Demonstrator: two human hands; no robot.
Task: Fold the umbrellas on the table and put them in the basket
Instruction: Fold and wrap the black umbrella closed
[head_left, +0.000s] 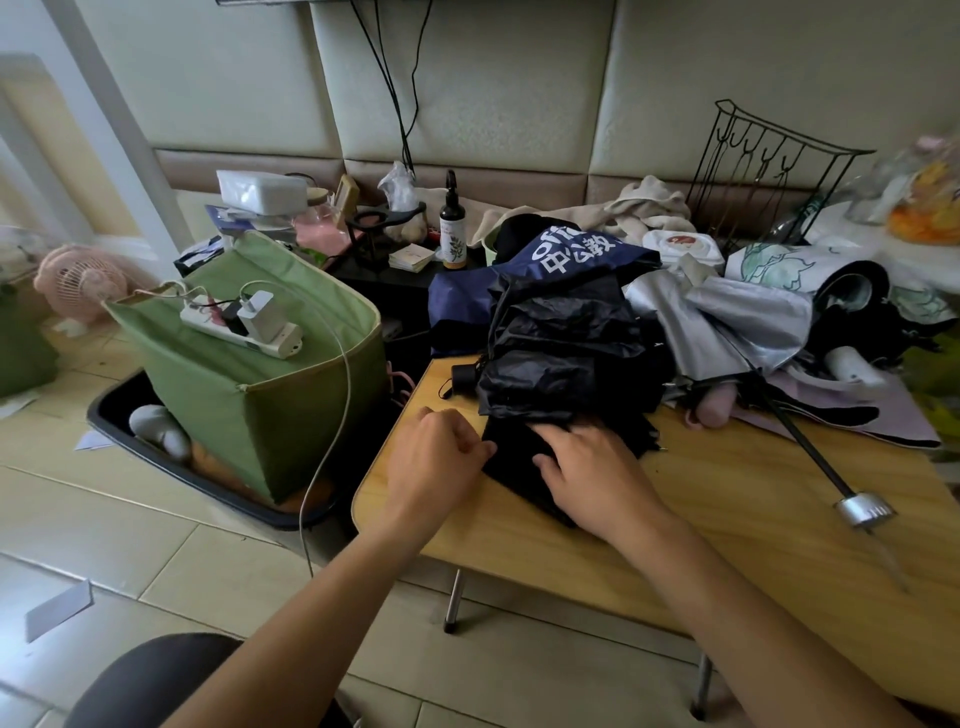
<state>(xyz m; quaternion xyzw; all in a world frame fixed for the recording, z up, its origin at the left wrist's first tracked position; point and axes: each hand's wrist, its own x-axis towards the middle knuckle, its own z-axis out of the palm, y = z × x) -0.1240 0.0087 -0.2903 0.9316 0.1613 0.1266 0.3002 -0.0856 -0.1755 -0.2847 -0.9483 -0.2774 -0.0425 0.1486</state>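
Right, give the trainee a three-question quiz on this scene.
1. True or false: both hands are on the black umbrella.
2. What lies on top of the green box? A) a power strip B) a fan C) a bottle
3. Fill in: the umbrella printed with white characters is ____.

Key: 1 true, the left hand pinches and the right hand grips its fabric; 2 A, the power strip; 3 navy, the navy umbrella.
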